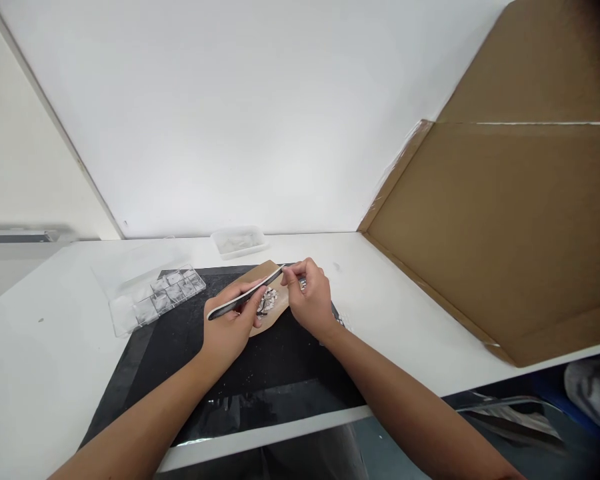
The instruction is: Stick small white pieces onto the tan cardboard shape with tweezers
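White bench, black mat (pixel 260 373) at its front edge: left hand (pixel 233 327) grips a file (pixel 245 300), right hand (pixel 307 300) pinches a small piece (pixel 303 283) against it; filing appears underway, needing steady strokes.

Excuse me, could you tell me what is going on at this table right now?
A person works at a white table over a black mat. The left hand holds a long black nail file with a white edge, its tip meeting a small item pinched in the right hand. Below lies a brown card with small pale pieces. A clear compartmented plastic box sits to the left, and a brown cardboard sheet leans on the right.
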A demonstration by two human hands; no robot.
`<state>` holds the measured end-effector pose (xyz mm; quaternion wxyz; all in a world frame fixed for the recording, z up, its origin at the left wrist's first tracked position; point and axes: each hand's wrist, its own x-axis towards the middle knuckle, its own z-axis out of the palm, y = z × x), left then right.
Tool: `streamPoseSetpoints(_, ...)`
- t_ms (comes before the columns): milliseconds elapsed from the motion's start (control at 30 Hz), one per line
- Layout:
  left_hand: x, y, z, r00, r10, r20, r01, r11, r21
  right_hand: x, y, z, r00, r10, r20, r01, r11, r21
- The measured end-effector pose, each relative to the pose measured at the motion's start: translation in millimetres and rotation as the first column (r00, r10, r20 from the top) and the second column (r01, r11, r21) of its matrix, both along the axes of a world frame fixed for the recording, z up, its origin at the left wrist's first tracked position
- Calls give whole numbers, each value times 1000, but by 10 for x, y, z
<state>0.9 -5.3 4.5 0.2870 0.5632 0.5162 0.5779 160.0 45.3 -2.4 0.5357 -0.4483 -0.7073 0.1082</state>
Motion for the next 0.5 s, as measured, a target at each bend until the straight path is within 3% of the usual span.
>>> streamPoseSetpoints(200, 2, -7, 9, 1000, 4, 9, -4, 1000, -4, -47, -67, 2, 994, 110, -8, -110, 994, 6)
streamPoseSetpoints(300, -2, -16, 19, 1000, 2, -12, -2, 1000, 7, -23, -69, 22, 978, 161, -133, -171, 983, -66)
streamPoseSetpoints(500, -1, -29, 22, 999, -15, -39, 16, 1000, 21, 34, -57, 48, 877, 292, -381, -388, 899, -203)
